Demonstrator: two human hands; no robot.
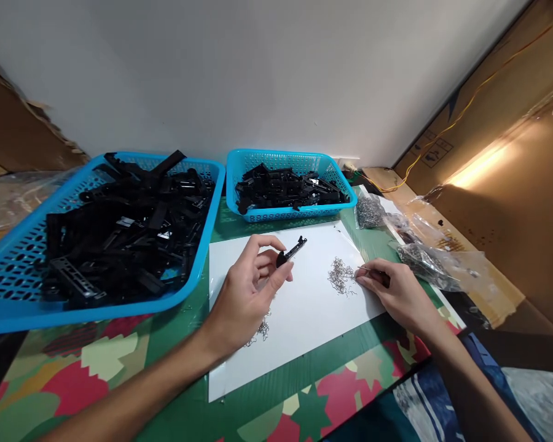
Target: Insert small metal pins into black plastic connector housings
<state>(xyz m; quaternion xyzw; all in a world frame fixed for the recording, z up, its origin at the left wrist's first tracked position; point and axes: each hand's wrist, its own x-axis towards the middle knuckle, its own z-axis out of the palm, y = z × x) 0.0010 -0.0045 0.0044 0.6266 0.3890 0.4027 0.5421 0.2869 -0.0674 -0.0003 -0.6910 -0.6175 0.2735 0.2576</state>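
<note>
Between left fingers (280, 280), a slim black plastic part (294, 250) is end-gripped, seemingly for visibility; right fingers (380, 264) pinch a thin metallic rod (364, 267).

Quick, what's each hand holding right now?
Left hand: closed, holding a black part.
Right hand: closed, pinching a thin object beside small wire pieces.

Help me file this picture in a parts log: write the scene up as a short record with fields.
Left hand: holds a small black part above the white sheet
Right hand: pinches a thin piece, too small to identify
Wire piles: right pile near the right hand; left pile partly hidden by the left hand
Baskets: left basket and right basket, both blue, both holding black parts
Bags: far bag and near bag, clear, with small metal pieces
Cover: patterned tablecloth
</note>
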